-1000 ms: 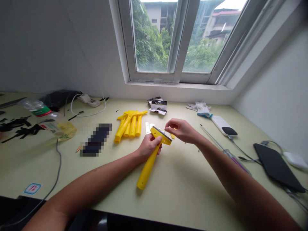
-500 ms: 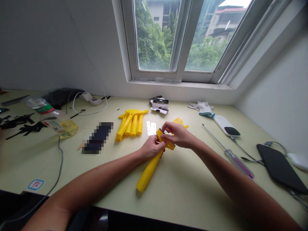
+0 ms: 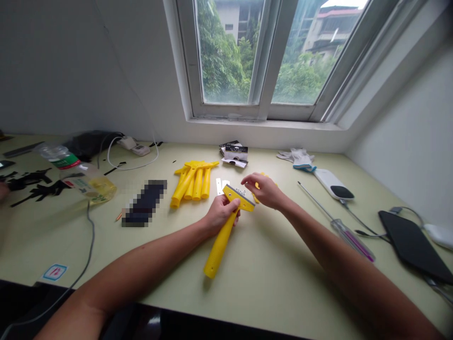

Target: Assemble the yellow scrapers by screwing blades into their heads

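My left hand (image 3: 222, 215) is closed round the neck of a yellow scraper (image 3: 220, 248), its thumb on the head. A thin metal blade edge runs along the far side of the head, and a small round screw or hole shows near its left end. The handle slants down toward me over the table. Just beyond the head lies a little pile of screws (image 3: 241, 191). My right hand (image 3: 264, 189) hovers right of that pile, its fingers bent and apart, with nothing visible in them. Yellow pieces (image 3: 255, 197) lie partly hidden behind it. White metal strips (image 3: 219, 185) sit beyond my left hand.
Several yellow scraper handles (image 3: 193, 182) are heaped left of centre, with small boxes (image 3: 235, 153) behind. To the right lie a screwdriver (image 3: 348, 236), gloves (image 3: 297, 158), a white device (image 3: 332, 184) and a black phone (image 3: 412, 243). A bottle (image 3: 78, 172) leans at left.
My right hand has let go of the scraper's head and moved slightly up and right, to beside the screws. The head has turned to show its broad face; my left hand keeps its hold.
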The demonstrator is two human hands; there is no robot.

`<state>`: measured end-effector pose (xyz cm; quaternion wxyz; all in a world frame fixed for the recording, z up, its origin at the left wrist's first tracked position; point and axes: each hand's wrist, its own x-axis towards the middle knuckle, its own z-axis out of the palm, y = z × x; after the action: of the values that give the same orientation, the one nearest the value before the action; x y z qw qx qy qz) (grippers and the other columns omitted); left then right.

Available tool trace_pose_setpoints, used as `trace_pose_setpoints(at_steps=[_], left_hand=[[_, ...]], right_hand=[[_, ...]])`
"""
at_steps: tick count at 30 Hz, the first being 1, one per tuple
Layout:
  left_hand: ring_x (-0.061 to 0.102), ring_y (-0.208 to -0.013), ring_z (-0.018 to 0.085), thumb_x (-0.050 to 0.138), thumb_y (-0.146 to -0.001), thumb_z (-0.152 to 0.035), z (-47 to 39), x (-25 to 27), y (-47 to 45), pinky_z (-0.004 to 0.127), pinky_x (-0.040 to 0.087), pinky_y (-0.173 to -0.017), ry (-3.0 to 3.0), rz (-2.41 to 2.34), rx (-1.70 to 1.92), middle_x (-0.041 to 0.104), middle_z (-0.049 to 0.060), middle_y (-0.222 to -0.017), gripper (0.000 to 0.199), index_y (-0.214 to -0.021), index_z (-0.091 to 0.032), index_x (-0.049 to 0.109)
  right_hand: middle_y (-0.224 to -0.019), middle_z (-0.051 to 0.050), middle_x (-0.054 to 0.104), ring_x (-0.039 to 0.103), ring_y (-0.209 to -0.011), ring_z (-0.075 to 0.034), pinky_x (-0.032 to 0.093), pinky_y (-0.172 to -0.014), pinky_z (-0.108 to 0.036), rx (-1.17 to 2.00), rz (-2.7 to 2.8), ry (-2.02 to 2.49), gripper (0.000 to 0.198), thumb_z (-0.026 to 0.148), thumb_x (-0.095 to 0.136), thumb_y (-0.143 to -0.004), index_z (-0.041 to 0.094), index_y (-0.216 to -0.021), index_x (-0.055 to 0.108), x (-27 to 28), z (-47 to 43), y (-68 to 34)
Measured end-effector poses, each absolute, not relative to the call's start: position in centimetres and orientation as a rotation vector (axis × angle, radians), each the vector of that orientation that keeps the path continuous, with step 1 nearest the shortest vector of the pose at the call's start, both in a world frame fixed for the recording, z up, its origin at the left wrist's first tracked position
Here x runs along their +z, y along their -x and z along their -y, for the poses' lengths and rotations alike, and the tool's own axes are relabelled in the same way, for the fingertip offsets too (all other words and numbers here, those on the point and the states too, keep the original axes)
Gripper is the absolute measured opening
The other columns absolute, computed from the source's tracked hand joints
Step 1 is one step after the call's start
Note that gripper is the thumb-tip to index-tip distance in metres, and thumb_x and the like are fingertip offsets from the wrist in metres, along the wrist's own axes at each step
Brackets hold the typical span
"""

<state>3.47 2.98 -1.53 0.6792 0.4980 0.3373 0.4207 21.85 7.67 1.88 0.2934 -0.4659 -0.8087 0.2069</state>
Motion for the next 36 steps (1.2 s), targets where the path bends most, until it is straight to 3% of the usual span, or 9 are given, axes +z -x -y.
trace_pose_setpoints(at_steps=[3, 6, 16, 22, 27, 36], left_hand=[[0.049, -0.037, 0.009, 0.065, -0.077, -0.043, -3.1, -1.4, -3.5, 0.020, 0.035, -0.036, -1.052, -0.792, 0.982, 0.055, -0.001, -0.056, 0.033, -0.073, -0.014, 0.051], [0.049, -0.036, 0.009, 0.066, -0.076, -0.043, -3.1, -1.3, -3.6, 0.020, 0.035, -0.036, -1.047, -0.793, 0.989, 0.055, -0.001, -0.055, 0.033, -0.073, -0.014, 0.051], [0.049, -0.036, 0.009, 0.066, -0.076, -0.042, -3.0, -1.4, -3.6, 0.020, 0.035, -0.036, -1.051, -0.777, 0.985, 0.054, -0.001, -0.054, 0.033, -0.072, -0.014, 0.051], [0.049, -0.036, 0.009, 0.067, -0.076, -0.042, -3.1, -1.3, -3.7, 0.020, 0.035, -0.036, -1.028, -0.794, 1.007, 0.054, -0.001, -0.055, 0.033, -0.072, -0.014, 0.050], [0.049, -0.036, 0.009, 0.066, -0.077, -0.041, -3.2, -1.5, -3.7, 0.020, 0.036, -0.037, -1.014, -0.781, 1.036, 0.055, -0.001, -0.055, 0.032, -0.072, -0.014, 0.050], [0.051, -0.039, 0.008, 0.063, -0.082, -0.041, -3.2, -1.7, -3.5, 0.019, 0.038, -0.038, -1.080, -0.737, 0.976, 0.055, -0.001, -0.058, 0.030, -0.082, -0.011, 0.056]], right_hand=[[-0.101, -0.010, 0.068, 0.055, -0.095, -0.024, 0.036, -0.086, -0.037, 0.209, 2.368, 1.386, 0.021, 0.019, 0.052, -0.089, 0.019, -0.098, 0.070, 0.6, -8.0, -22.0], [-0.101, -0.010, 0.069, 0.054, -0.097, -0.025, 0.032, -0.085, -0.038, 0.028, 2.503, 1.452, 0.023, 0.024, 0.050, -0.091, 0.021, -0.101, 0.071, -0.1, -8.0, -21.9], [-0.089, -0.011, 0.068, 0.052, -0.089, -0.024, 0.028, -0.078, -0.036, -0.056, 2.544, 1.482, 0.020, 0.020, 0.048, -0.091, 0.017, -0.081, 0.066, -0.1, -7.8, -21.7], [-0.090, -0.008, 0.068, 0.054, -0.091, -0.022, 0.034, -0.080, -0.034, 0.083, 2.434, 1.473, 0.015, 0.024, 0.050, -0.091, 0.018, -0.086, 0.064, 2.5, -7.9, -22.7], [-0.083, -0.004, 0.066, 0.057, -0.078, -0.016, 0.041, -0.071, -0.028, 0.658, 2.423, 1.126, 0.014, 0.028, 0.056, -0.087, 0.019, -0.084, 0.066, 5.7, -6.4, -22.5], [-0.079, -0.002, 0.059, 0.054, -0.075, -0.015, 0.042, -0.068, -0.028, 0.866, 2.418, 1.101, 0.009, 0.025, 0.061, -0.079, 0.018, -0.080, 0.066, 5.0, -5.9, -21.9]])
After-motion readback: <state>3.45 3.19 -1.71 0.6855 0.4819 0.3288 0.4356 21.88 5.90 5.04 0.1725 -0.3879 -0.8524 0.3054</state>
